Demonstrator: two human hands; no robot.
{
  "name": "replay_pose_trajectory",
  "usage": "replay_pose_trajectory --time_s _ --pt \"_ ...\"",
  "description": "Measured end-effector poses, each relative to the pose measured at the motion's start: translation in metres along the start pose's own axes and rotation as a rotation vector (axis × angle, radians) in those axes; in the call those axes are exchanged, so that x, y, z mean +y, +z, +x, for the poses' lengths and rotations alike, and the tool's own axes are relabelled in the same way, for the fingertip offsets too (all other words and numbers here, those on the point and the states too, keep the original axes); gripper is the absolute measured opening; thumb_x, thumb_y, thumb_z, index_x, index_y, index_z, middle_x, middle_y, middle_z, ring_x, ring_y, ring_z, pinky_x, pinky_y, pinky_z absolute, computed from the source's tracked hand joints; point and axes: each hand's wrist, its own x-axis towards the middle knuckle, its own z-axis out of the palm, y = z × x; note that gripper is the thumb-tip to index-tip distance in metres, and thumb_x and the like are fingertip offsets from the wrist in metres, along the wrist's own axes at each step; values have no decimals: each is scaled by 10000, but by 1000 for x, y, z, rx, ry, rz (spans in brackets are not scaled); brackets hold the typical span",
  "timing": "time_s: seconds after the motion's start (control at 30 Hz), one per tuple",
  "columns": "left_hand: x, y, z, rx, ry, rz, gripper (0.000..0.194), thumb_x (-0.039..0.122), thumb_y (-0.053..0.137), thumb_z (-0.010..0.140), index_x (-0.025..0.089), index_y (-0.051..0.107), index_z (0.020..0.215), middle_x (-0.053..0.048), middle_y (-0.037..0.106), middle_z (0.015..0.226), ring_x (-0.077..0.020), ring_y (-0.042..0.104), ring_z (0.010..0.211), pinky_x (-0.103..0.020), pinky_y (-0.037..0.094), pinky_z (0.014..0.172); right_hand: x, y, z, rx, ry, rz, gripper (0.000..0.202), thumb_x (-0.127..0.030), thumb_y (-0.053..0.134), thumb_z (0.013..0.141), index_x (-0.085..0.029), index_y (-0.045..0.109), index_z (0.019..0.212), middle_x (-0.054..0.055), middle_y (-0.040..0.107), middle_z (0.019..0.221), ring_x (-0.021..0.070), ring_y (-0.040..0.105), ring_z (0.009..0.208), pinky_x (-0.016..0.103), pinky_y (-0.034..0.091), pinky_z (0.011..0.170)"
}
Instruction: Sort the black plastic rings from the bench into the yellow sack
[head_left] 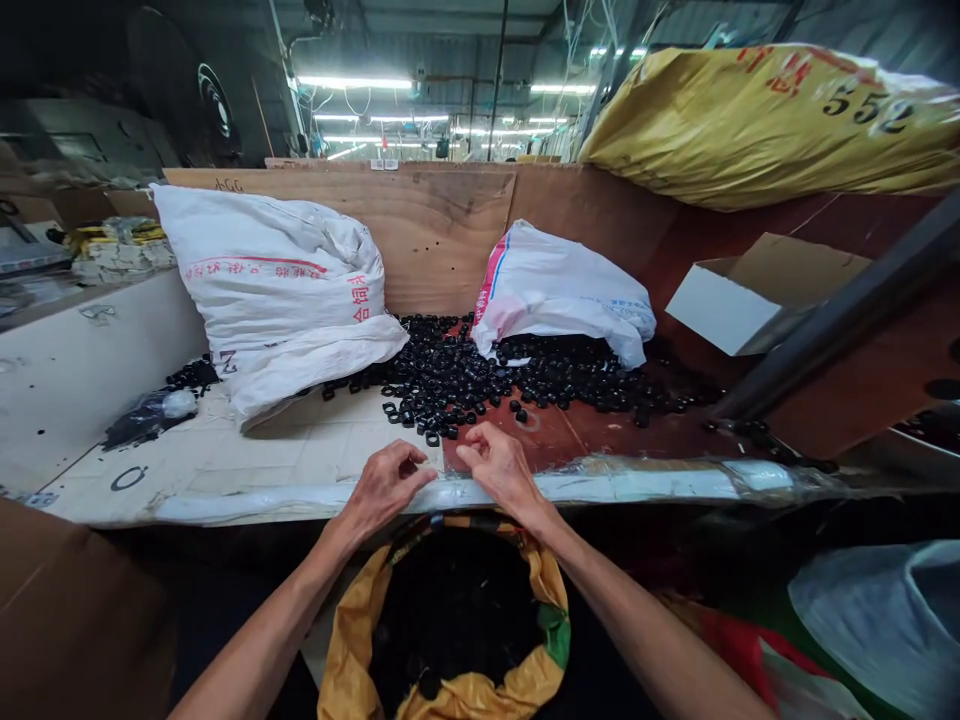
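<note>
Yellow sack [352, 650] sits open right under the surface [300, 450] edge, dark inside. Big pile of black rings [480, 375] spreads just beyond both hands. Left hand [386, 485] and right hand [499, 465] pinch narrow; can't tell if either grip holds a ring.

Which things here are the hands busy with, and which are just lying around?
In use: left hand, right hand, black rings, yellow sack below the hands.
Lying about: two white sacks, cardboard box, big yellow bag.
</note>
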Motion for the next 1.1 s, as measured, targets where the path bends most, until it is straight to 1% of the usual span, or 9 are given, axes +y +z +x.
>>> replay_pose_trajectory --time_s 0.03,0.1,0.23,0.33,0.47,0.7,0.83,0.97,1.1 --pt "-4 3 10 71 -52 59 158 325 710 849 181 688 909 -27 693 857 -164 650 724 -284 520 688 7 -2 13 96 -75 -91 85 -252 668 768 -185 634 810 -8 588 705 138 526 618 264 423 610" --pt "-14 13 29 162 -87 168 142 287 714 821 178 675 905 -23 675 827 -166 632 684 -294 505 682 21 1 37 167 -197 -184 158 -171 666 731 -187 649 887 34 620 880 157 564 698 285 462 659" --pt "-29 36 53 242 -62 350 214 256 726 808 188 669 1003 -68 681 930 -237 658 839 -334 499 768 41 16 59 66 -402 -250 257 -127 635 798 -200 649 1044 66 617 1009 193 599 859 310 494 784" --pt "-30 41 56 222 -111 404 192 261 708 836 186 672 1009 -90 672 962 -268 660 879 -350 489 783 48 22 59 8 -434 -298 143 -103 600 834 -199 634 936 54 610 929 196 588 854 306 477 795" --pt "-24 38 55 148 -140 463 202 295 698 854 185 668 1021 -90 657 1000 -273 661 887 -344 475 766 49 19 54 -7 -416 -301 137 -73 583 807 -193 600 873 41 594 867 190 569 789 294 459 742" --pt "-21 38 56 91 -109 470 165 187 622 843 198 659 1004 -61 687 945 -236 654 835 -320 464 749 46 17 51 -25 -484 -238 272 -69 602 768 -189 692 995 35 629 876 159 567 729 268 475 705" --pt "-22 36 53 87 -61 431 335 101 573 791 218 677 1087 -57 705 1001 -224 654 855 -314 484 778 42 14 49 55 -406 -218 116 -113 614 766 -183 704 789 30 636 788 139 557 637 261 465 637" --pt "-20 32 50 89 16 299 373 76 544 765 221 719 1061 -53 698 1026 -185 643 818 -305 500 796 39 9 47 65 -251 -12 59 -195 618 786 -191 666 751 30 672 738 155 624 625 266 510 616" --pt "-17 27 51 110 -153 -127 265 130 572 740 177 694 970 -9 689 775 -138 628 645 -265 504 644 39 5 47 -50 -56 317 132 -303 627 822 -188 646 883 26 704 721 191 706 649 287 567 609"
